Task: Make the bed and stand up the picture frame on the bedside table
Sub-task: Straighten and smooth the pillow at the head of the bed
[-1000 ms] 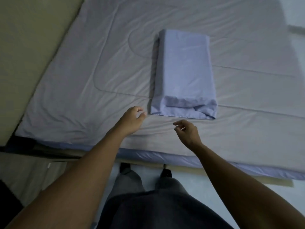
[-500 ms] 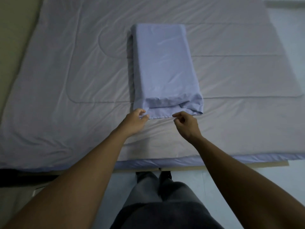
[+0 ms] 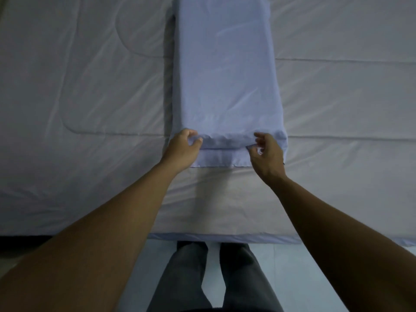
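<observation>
A pale blue pillow (image 3: 225, 70) in a loose pillowcase lies lengthwise on the grey quilt (image 3: 85, 91) that covers the bed. Its open end points toward me, with a flat flap of case lying on the quilt. My left hand (image 3: 183, 148) grips the near left corner of the pillow, fingers curled round the fabric. My right hand (image 3: 265, 152) pinches the pillowcase fabric near the near right corner. No picture frame or bedside table is in view.
The bed's near edge (image 3: 225, 236) shows a blue sheet under the quilt. My legs (image 3: 211, 278) stand on the pale floor close against the bed. The quilt spreads wide to both sides of the pillow.
The view has closed in on the pillow. Both hands moved forward from just short of the pillow's near end and took hold of its two corners.
</observation>
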Demonstrator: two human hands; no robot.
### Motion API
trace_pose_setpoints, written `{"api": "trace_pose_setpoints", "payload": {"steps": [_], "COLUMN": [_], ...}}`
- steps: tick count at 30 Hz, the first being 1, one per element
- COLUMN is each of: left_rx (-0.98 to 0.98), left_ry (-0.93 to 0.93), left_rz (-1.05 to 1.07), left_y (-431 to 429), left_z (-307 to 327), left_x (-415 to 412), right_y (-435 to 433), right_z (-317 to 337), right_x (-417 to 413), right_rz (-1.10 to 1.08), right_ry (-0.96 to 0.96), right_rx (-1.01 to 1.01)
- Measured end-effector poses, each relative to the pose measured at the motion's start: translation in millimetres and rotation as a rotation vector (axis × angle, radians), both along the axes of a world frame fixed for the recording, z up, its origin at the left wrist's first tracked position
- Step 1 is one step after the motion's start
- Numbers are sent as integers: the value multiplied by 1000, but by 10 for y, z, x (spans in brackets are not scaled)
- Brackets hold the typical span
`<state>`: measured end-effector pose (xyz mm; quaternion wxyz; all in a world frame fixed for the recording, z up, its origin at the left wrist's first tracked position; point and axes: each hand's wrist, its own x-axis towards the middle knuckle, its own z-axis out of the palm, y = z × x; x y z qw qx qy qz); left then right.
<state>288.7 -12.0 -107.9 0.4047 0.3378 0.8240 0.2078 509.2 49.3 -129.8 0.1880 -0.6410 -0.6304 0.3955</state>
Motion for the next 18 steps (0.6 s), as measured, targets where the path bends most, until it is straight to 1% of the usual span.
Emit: {"api": "trace_pose_setpoints", "payload": {"steps": [5,7,9,11,13,15,18], "left_rx": [64,41,23,40,36,4,-11], "left_ry": [92,128,143,93,28,16,-7], "left_rz": [258,301,305,323,358,373,410], "left_y": [390,504,580,637,683,729,783], "left_z": [-559,-741,-922,-1076,-1184,-1242,-1218], "left_x": [-54,-94,-154,-222,-272,-301,-299], "right_y": [617,803,927,1020,1085,1136,1207], "right_z": [-505,-697,-853,-964,-1045,-1099,-1094], "right_x": [88,118,122,106,106,131,166], "right_rz": [-107,-135,-169,-232,-306,-355,-380], "right_ry": [-93,-120,-103,-41,7,9,17], "right_rx": [2,-13,-12,-24,-114,-227,-254]}}
